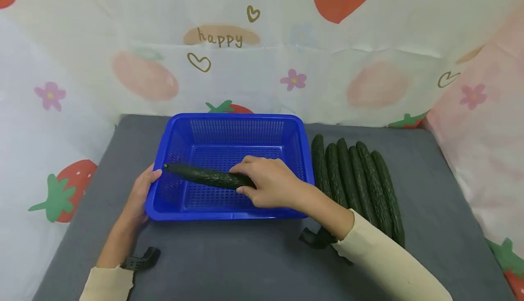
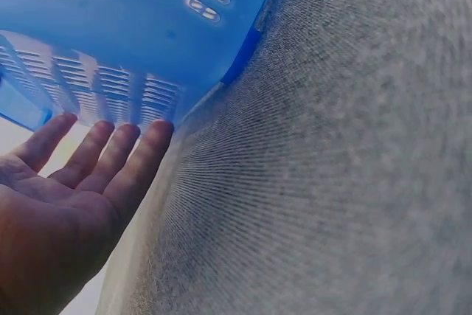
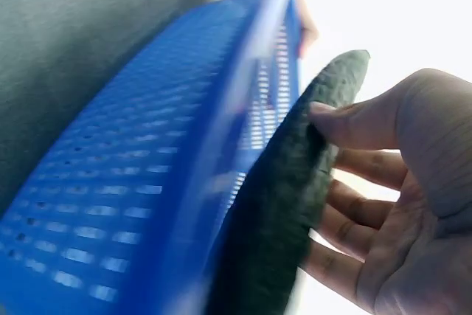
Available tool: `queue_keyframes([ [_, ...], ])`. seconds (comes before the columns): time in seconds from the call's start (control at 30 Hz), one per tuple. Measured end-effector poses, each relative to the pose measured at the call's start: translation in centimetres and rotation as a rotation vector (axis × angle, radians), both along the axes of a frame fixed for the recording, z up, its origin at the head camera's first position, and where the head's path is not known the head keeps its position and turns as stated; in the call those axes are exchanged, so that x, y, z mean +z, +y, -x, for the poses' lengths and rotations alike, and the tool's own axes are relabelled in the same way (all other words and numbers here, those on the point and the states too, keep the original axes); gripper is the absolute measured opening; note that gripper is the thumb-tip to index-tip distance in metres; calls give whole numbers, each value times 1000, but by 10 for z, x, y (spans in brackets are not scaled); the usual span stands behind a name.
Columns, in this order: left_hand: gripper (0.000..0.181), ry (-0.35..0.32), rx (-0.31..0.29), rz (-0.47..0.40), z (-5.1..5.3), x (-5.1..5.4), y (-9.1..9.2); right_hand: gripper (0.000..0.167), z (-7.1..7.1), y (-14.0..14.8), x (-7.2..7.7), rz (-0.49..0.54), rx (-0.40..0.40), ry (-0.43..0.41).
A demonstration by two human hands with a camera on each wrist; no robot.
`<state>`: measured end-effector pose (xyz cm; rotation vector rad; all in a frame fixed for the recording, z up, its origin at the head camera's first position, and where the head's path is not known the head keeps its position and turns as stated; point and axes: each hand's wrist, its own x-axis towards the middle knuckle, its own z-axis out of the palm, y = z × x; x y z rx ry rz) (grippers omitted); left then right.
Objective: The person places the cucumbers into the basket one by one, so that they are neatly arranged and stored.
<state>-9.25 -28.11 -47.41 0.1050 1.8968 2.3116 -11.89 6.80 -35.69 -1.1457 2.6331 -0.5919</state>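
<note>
In the head view, a dark green cucumber (image 1: 209, 178) hangs nearly level over a blue plastic basket (image 1: 229, 216). My right hand (image 1: 270, 183) pinches its right end between thumb and fingers. The right wrist view shows the thumb (image 3: 354, 119) on one side of the cucumber (image 3: 273, 212) and the other fingers across from it. At the basket's left side, my left hand (image 1: 141, 192) holds on, its thumb over the rim. From the left wrist, the fingers of that hand (image 2: 74, 204) touch the basket's slotted outer wall (image 2: 125, 86).
Several cucumbers (image 1: 360, 178) lie side by side on the grey tabletop (image 1: 229, 260), just right of the basket; my right forearm passes over their near ends. A printed cloth (image 1: 262, 78) hangs behind the table and along its sides.
</note>
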Motion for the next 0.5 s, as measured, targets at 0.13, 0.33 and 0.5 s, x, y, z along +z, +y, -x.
queue_keyframes([
  [0.13, 38, 11, 9, 1, -4, -5, 3, 37, -5, 2, -7, -4, -3, 1],
  [0.33, 35, 15, 31, -11, -1, -4, 3, 34, -4, 15, -8, 41, -76, 10],
  [0.5, 37, 4, 13, -5, 1, -1, 0, 34, -4, 26, -7, 56, -115, 5],
])
